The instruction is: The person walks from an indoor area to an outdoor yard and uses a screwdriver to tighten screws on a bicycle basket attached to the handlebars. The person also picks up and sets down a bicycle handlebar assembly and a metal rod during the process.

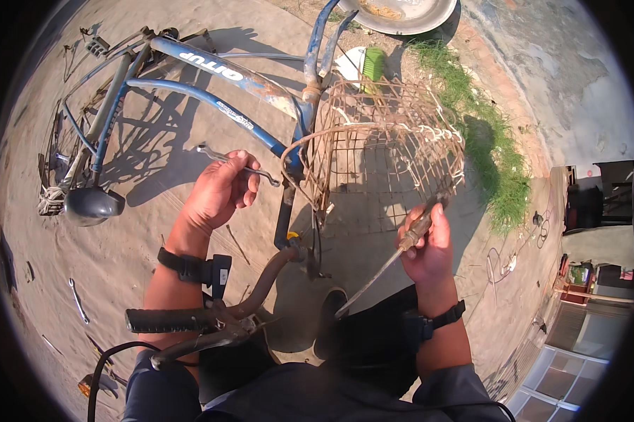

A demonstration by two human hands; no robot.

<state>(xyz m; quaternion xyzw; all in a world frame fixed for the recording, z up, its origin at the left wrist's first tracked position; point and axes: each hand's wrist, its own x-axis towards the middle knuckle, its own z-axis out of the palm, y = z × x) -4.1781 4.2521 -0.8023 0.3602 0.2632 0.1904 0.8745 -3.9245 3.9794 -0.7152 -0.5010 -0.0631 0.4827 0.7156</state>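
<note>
My left hand [223,184] grips a silver wrench [268,176] to the left of the bicycle's head tube. My right hand [432,246] holds a screwdriver-like tool [379,276] by its worn handle, long shaft pointing down-left, beside the rusty wire basket [370,162]. The dismantled blue bicycle frame [190,93] lies across the upper left, its fork [315,53] at the top. The handlebar [261,288] with a black grip [162,321] crosses in front of my left forearm.
A second wrench [78,299] lies on the sandy ground at left, near scattered tools. A black saddle [92,207] is at left. A large metal basin [398,15] and green-bristled brush [372,67] lie at the top. Grass [507,200] and coiled wire [500,260] are at right.
</note>
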